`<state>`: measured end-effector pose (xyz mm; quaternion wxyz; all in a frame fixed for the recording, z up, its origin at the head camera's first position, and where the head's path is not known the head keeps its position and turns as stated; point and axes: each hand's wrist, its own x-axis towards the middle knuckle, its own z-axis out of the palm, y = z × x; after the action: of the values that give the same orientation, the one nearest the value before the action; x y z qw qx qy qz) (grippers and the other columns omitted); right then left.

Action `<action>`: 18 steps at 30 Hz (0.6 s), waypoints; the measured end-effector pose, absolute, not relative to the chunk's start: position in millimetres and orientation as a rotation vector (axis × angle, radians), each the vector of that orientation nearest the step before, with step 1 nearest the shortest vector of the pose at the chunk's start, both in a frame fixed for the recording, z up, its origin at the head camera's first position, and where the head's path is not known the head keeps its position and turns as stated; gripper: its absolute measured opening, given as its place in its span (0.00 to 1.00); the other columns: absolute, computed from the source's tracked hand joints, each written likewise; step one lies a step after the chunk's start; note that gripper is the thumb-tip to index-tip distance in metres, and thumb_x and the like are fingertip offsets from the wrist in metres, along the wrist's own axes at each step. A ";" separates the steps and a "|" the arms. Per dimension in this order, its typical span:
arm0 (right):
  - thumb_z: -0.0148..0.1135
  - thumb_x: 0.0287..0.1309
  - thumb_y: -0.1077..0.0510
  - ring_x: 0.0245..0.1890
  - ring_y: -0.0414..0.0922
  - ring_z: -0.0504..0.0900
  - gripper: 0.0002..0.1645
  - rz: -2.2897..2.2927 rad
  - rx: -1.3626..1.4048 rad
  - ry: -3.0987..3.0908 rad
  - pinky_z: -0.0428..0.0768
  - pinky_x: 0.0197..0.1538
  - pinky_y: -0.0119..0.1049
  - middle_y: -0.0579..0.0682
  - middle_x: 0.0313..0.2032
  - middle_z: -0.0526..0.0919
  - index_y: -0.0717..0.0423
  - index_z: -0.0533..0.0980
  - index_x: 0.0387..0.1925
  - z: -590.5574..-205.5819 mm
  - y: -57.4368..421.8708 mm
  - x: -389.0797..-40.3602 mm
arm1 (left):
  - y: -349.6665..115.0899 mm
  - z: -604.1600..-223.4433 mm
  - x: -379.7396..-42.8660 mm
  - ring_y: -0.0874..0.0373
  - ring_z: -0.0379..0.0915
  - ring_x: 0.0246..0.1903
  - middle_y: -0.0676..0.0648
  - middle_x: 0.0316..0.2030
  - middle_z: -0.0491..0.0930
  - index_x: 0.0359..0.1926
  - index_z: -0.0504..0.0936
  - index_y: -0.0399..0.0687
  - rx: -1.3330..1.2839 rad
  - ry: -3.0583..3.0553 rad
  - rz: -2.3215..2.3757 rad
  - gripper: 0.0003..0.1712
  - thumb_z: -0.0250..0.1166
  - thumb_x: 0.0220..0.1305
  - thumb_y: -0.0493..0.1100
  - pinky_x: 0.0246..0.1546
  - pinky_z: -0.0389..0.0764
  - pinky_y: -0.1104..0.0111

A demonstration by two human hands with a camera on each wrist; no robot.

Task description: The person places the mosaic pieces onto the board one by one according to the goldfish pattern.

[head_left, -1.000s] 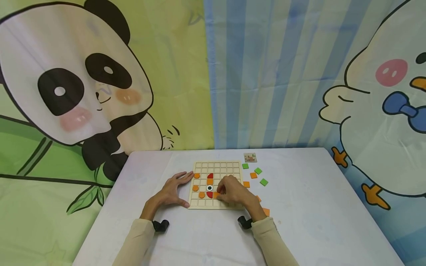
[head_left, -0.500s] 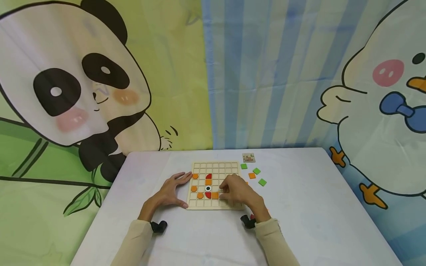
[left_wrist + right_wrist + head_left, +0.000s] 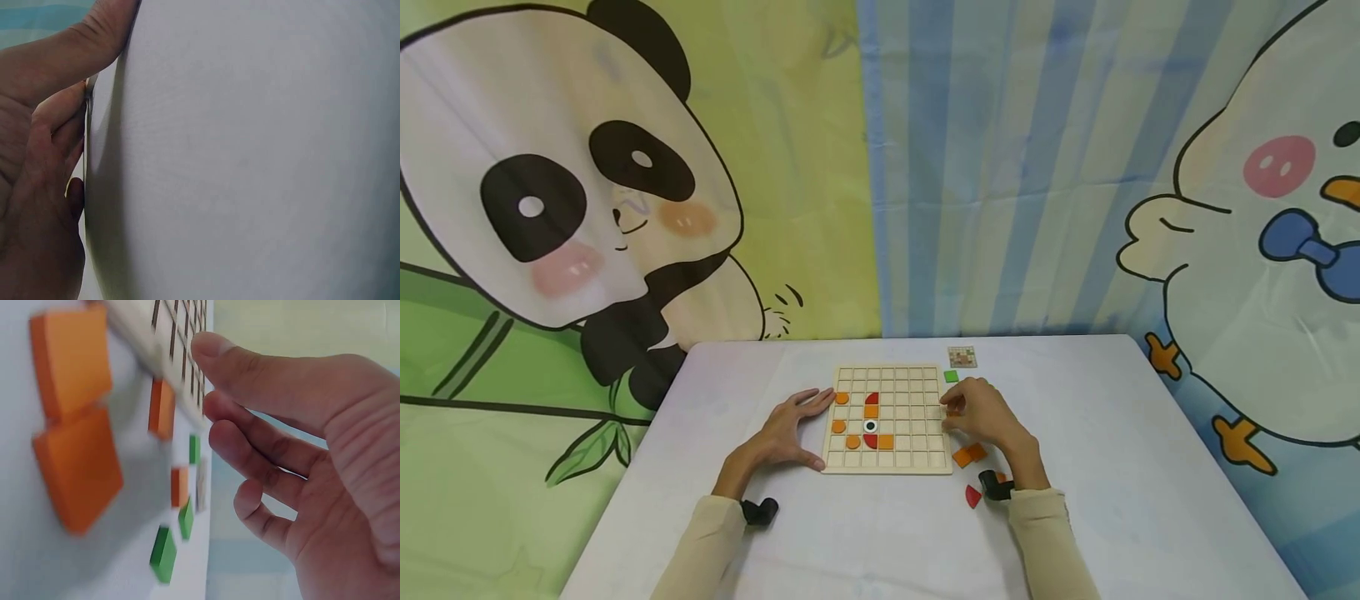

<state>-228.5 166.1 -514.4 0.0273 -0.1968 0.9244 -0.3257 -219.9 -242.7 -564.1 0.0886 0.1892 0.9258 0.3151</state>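
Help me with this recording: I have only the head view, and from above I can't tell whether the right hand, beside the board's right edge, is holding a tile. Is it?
Observer: The right wrist view shows the palm side of the right hand, and I see no tile in it.
Reviewer: I can make out only one green tile clearly. Are there more?
Observer: Yes, the right wrist view shows three green tiles.
Reviewer: Is anything else hidden behind the hand from my side?
Observer: Yes, an orange tile lies near the green ones.
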 end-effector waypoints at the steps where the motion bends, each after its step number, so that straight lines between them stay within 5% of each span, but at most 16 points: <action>1: 0.86 0.51 0.64 0.39 0.47 0.87 0.20 -1.000 -0.582 2.856 0.87 0.46 0.43 0.52 0.40 0.92 0.61 0.91 0.47 -515.2 169.1 -229.3 | -242.7 -564.3 -220.2 0.36 0.47 0.87 0.51 0.87 0.59 0.86 0.63 0.60 0.563 2.758 0.933 0.78 0.94 0.34 0.59 0.77 0.54 0.23; 18: 0.81 0.55 0.69 0.40 0.48 0.85 0.14 -1.025 -0.509 2.840 0.85 0.47 0.42 0.54 0.40 0.89 0.64 0.90 0.45 -530.6 187.5 -232.2 | -241.8 -562.9 -219.0 0.35 0.46 0.86 0.51 0.87 0.59 0.86 0.62 0.61 0.546 2.758 0.913 0.77 0.93 0.35 0.60 0.77 0.54 0.23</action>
<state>-232.2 187.5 -530.6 0.0400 -0.1661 0.9268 -0.3345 -219.0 -241.8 -562.9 0.0926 0.1838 0.9290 0.3077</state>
